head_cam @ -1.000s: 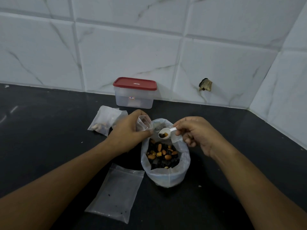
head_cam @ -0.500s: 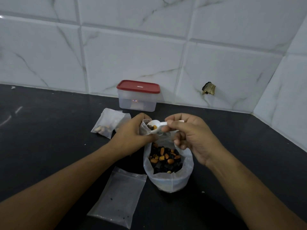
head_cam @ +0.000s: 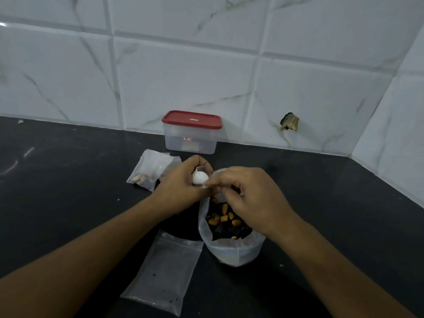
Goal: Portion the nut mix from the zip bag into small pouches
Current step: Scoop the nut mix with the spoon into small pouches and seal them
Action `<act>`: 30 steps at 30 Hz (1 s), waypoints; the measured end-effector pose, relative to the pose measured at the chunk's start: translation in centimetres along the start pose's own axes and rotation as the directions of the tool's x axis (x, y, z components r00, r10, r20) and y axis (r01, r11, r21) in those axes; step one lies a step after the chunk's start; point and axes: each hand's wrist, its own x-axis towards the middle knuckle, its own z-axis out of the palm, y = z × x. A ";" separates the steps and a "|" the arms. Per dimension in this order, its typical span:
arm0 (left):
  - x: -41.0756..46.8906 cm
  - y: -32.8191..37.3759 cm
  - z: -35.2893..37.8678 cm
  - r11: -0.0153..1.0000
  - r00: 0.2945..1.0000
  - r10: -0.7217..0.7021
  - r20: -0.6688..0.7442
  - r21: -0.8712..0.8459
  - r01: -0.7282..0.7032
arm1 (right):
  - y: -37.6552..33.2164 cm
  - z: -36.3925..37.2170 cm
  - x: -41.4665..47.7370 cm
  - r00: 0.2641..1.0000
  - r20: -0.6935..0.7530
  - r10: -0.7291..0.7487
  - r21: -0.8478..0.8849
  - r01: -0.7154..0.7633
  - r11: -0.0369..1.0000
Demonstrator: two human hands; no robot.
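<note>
- The surface (head_cam: 68,191) is dark, matt stone.
- The wall tiles (head_cam: 183,76) are glossy marble-look.
- The box (head_cam: 191,141) is clear plastic with a red lid (head_cam: 191,119).
- The pouches (head_cam: 165,271) are thin, frosted plastic.

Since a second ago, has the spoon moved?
Yes. Against the zip bag, the spoon went from over its mouth up and left, into the pouch in the left hand.

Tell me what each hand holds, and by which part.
Left hand grips a small pouch near its open mouth; right hand pinches the white spoon by its handle, bowl at the pouch mouth.
</note>
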 end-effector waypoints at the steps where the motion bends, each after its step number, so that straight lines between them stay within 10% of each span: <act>1: 0.0 -0.1 0.0 1.000 1.000 -0.004 0.005 0.006 0.004 | 0.0 -0.1 0.0 1.000 0.010 -0.004 -0.019 0.004 1.000; 7: -0.2 0.3 0.0 0.998 0.999 -0.025 -0.020 -0.054 0.024 | 0.0 -0.2 0.2 0.980 -0.020 0.197 0.283 -0.183 0.942; 15: -0.1 0.4 0.0 0.999 0.998 -0.033 -0.056 -0.017 0.032 | 0.9 -2.6 0.7 0.819 0.083 0.567 0.788 -0.403 0.467; 25: -0.2 0.6 -0.2 0.998 0.994 -0.051 -0.094 0.018 0.053 | 4.3 -2.2 0.1 0.678 0.242 0.694 0.513 -0.696 0.501; 30: -0.5 1.4 -0.2 0.994 0.993 -0.102 -0.061 -0.038 0.100 | 4.4 -3.0 -0.3 0.738 0.119 0.664 0.108 -0.675 0.730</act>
